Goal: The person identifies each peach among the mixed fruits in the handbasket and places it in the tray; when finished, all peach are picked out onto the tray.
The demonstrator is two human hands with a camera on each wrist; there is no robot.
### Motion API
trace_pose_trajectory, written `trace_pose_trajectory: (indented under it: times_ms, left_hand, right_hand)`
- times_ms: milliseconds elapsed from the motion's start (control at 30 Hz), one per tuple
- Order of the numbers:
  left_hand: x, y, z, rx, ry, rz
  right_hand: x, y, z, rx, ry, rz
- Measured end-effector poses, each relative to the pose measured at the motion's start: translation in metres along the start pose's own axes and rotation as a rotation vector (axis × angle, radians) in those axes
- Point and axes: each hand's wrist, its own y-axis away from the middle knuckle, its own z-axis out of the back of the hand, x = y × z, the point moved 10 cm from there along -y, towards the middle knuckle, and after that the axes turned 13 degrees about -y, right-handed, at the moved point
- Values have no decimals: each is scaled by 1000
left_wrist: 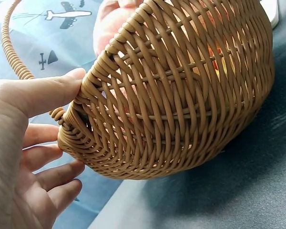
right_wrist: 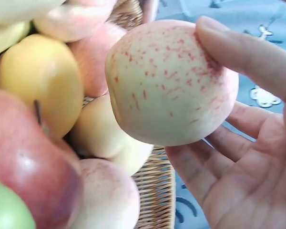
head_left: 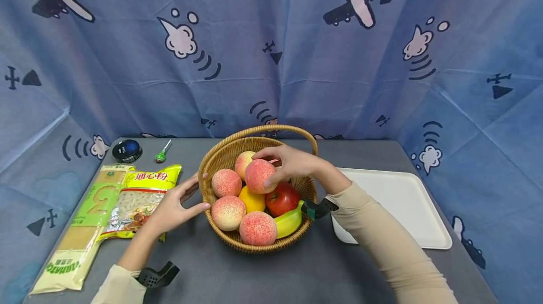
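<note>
A wicker basket (head_left: 232, 152) of fruit stands on the grey table. My right hand (head_left: 292, 161) holds a red-speckled peach (head_left: 258, 177) over the pile, thumb on one side and fingers on the other; in the right wrist view the peach (right_wrist: 169, 86) hangs above the other fruit. Several more peaches (head_left: 258, 228), a yellow fruit (head_left: 252, 199), a red apple (head_left: 282, 199) and a banana (head_left: 289, 223) lie in the basket. At the basket's left side, my left hand (head_left: 175, 204) touches the rim with straight thumb and loosely spread fingers, around the handle's base (left_wrist: 57, 114).
A white tray (head_left: 392, 200) lies at the right, partly behind the right sleeve. On the left are a yellow bag of pasta (head_left: 142, 198) and a long noodle packet (head_left: 80, 228). Behind them sit a round dark tin (head_left: 127, 151) and a green lollipop (head_left: 160, 156). Patterned blue cloth (head_left: 237, 59) hangs behind.
</note>
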Motion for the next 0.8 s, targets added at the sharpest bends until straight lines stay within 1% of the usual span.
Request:
trace_pose_trajectory:
  times_ms: [167,233,367,467,633,800]
  left_hand:
    - [1,0,0,1,-1,8]
    - [2,0,-1,3,1,9]
    - [3,0,-1,5,5,13]
    - [3,0,-1,5,6,15]
    - [3,0,-1,4,6,11]
    - [3,0,-1,0,8,10]
  right_hand:
    - [8,19,4,-57,-23,55]
    - [13,29,5,-77,-37,107]
    - [19,50,6,-107,-102,211]
    - [20,67,7,-147,-114,257]
    - [20,98,11,-227,-79,336]
    - [15,129,22,-316,-97,381]
